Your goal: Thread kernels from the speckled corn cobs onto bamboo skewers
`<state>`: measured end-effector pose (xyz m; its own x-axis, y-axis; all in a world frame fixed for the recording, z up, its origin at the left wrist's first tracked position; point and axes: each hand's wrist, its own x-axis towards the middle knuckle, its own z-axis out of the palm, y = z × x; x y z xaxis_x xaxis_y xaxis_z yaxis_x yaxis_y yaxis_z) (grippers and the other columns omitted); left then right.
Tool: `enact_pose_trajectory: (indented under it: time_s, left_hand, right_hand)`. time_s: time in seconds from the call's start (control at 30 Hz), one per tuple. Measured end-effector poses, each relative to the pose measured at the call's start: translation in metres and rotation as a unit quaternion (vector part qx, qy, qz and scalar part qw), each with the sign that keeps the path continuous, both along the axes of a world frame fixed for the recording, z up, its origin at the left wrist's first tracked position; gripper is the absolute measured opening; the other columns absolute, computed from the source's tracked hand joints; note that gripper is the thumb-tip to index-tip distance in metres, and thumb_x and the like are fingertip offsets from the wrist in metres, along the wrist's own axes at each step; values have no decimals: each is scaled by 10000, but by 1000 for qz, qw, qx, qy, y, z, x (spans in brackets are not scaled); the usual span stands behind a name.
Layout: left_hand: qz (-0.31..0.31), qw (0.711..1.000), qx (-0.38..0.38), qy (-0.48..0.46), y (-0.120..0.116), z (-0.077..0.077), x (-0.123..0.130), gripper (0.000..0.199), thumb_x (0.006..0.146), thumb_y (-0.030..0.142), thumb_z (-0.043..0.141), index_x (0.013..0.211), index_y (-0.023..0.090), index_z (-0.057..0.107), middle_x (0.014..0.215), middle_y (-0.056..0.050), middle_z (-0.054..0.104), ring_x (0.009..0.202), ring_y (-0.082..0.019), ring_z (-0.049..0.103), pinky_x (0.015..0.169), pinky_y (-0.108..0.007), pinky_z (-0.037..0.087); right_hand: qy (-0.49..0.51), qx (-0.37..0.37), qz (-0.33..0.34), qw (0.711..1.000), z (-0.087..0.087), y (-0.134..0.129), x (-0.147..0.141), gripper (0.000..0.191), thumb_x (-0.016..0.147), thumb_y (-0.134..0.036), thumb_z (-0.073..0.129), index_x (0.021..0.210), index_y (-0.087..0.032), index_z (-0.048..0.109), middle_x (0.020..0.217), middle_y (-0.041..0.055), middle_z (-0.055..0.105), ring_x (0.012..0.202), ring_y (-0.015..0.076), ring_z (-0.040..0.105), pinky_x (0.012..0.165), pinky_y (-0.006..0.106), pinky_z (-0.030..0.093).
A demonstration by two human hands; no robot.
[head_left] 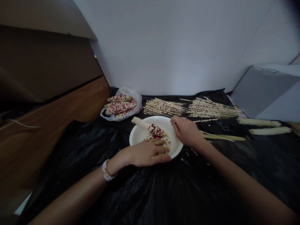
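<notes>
A white bowl stands on black plastic in the middle of the head view. Inside it lies a partly stripped corn cob with cream and dark red kernels, bare at its upper left end. Loose kernels are in the bowl beside it. My left hand, with a beaded bracelet at the wrist, reaches over the bowl's near side, fingers stretched out and palm down on the kernels. What lies under the palm is hidden. My right hand pinches the bowl's far right rim.
Behind the bowl, a plastic bag holds several corn cobs. Two piles of kernel-threaded sticks lie to its right. Bare sticks and two stripped cobs are at the right. A white box stands behind.
</notes>
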<state>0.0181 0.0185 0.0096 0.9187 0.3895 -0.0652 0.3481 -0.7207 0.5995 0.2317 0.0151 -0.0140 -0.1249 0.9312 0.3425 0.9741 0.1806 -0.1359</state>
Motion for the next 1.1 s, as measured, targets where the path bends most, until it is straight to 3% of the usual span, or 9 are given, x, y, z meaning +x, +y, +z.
enact_pose_trajectory:
  time_s: [0.1,0.23,0.5,0.67,0.77,0.87,0.93,1.0,1.1]
  left_hand:
    - [-19,998,37,53,-13,10,0,529,869,595,465,1179,200,632,1231,-129,632,1122,-294,571,925,-367,382]
    - [40,988,95,112,-26,15,0,522,906,612,340,943,176,624,924,-102,672,802,-234,605,702,-331,402]
    - [104,984,131,59,-27,-3,1,438,960,488,318,741,190,554,730,-47,623,654,-172,534,607,-306,302]
    - [212,973,-45,-84,-17,-7,3,461,927,489,431,580,185,430,549,24,427,518,-106,352,515,-276,218]
    - [297,880,-292,-227,-3,-3,6,521,907,546,439,535,192,356,479,59,306,444,-74,227,432,-238,168]
    - [299,677,-595,-313,10,3,10,469,946,434,428,552,188,362,477,77,275,386,-52,187,357,-189,149]
    - [324,543,-691,-351,15,4,13,394,965,284,414,589,168,427,512,59,355,382,-41,290,348,-155,232]
    - [348,489,-710,-367,18,2,13,325,962,192,398,658,148,506,582,19,476,450,-52,446,416,-147,373]
    - [378,468,-703,-379,18,-3,7,248,950,146,391,828,118,606,773,-55,639,689,-109,631,637,-203,518]
  right_hand:
    - [1,-14,-3,1000,0,2,0,235,960,-265,342,1012,-205,563,865,61,674,784,183,588,629,284,291]
    - [0,-24,-1,1000,0,2,0,246,965,-268,330,1018,-202,561,876,65,682,791,179,587,634,281,293]
    - [-19,-12,-5,1000,2,-1,-2,227,960,-268,352,1018,-207,562,872,64,670,792,185,592,623,283,289]
    - [-24,3,-4,1000,0,5,0,244,959,-264,350,1031,-214,578,847,56,670,773,185,595,610,284,299]
    - [-29,10,7,999,0,6,0,241,945,-249,377,1016,-221,606,835,52,676,759,182,592,610,281,313]
    - [-25,35,-2,999,4,1,-1,256,937,-224,378,1004,-206,625,866,70,681,793,198,589,635,290,343]
    - [-14,65,-21,998,9,-6,-4,284,941,-208,354,1033,-175,620,923,101,676,854,222,585,673,308,369]
    - [-6,92,-25,995,13,-15,-8,311,945,-197,334,1078,-144,611,972,127,667,917,240,575,726,325,391]
    - [-6,106,14,994,16,-28,-15,317,937,-195,357,1117,-163,616,992,110,671,935,223,578,756,311,412]
